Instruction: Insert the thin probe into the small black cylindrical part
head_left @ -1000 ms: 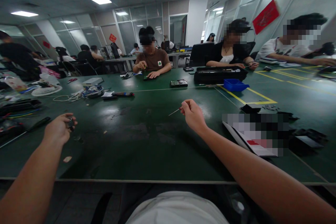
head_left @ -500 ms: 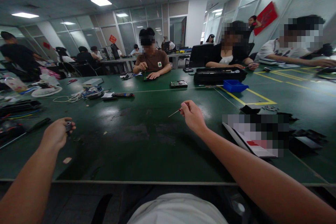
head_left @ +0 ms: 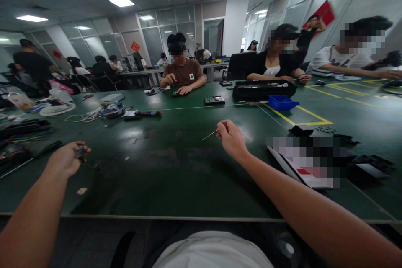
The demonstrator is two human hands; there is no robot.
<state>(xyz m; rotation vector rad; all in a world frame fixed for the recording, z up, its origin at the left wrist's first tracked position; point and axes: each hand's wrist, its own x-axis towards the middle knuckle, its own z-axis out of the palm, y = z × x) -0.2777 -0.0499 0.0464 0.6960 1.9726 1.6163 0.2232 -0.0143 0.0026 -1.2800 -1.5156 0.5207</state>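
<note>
My left hand grips a grey part, my right hand a screwdriver; hard drive and blue tray beyond.

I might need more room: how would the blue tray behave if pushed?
The blue tray looks like thin-walled plastic, so it's probably stiff and light. Sitting low and wide, it would likely slide rather than tip.

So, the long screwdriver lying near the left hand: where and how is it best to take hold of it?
Probably by its thick dark handle, from above and the right: the thin shaft slants away to the near left, and dark clutter lies on its left. The left hand holds a small grey object, so it would likely need emptying first.
</note>
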